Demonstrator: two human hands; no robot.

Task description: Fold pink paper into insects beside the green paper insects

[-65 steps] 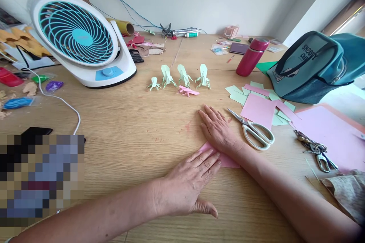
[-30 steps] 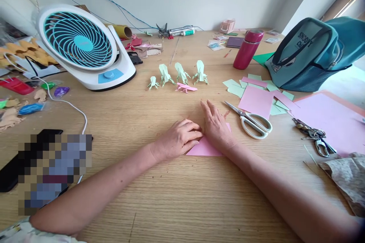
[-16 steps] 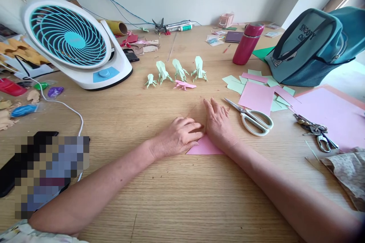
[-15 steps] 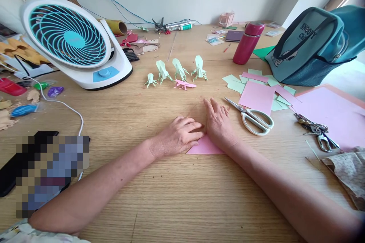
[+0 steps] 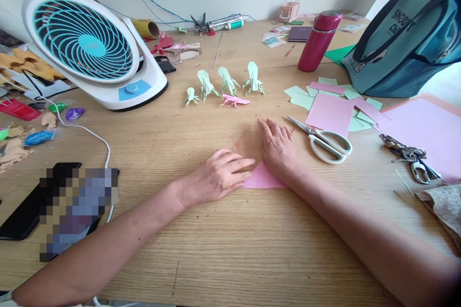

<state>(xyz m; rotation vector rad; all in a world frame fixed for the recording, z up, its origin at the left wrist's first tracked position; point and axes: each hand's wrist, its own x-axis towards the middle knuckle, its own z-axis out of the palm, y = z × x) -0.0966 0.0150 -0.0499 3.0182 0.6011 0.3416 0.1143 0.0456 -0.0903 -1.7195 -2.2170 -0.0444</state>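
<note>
A pink sheet of paper (image 5: 265, 178), its visible part shaped like a triangle, lies flat on the wooden table (image 5: 230, 249). My right hand (image 5: 279, 148) rests over its right side, fingers stretched forward, and hides part of it. Flat at the paper's left edge is my left hand (image 5: 221, 172), its fingers extended and their tips at the paper. Just right of my right hand lie scissors (image 5: 326, 144) with white handles. Beyond the hands stand several pale green folded paper insects (image 5: 254, 79) and a pink folded paper insect (image 5: 235, 101).
Pink and green paper pieces (image 5: 329, 112) lie behind the scissors, with keys (image 5: 410, 156) further right. A magenta flask (image 5: 319, 43) and a teal bag (image 5: 403, 48) stand at the back right. A fan (image 5: 90, 48) stands left, its white cable (image 5: 90, 132) running toward black phones (image 5: 39, 201).
My left hand has shifted slightly left along the pink paper. My right hand stays pressed on it. The whole view has tilted a little.
</note>
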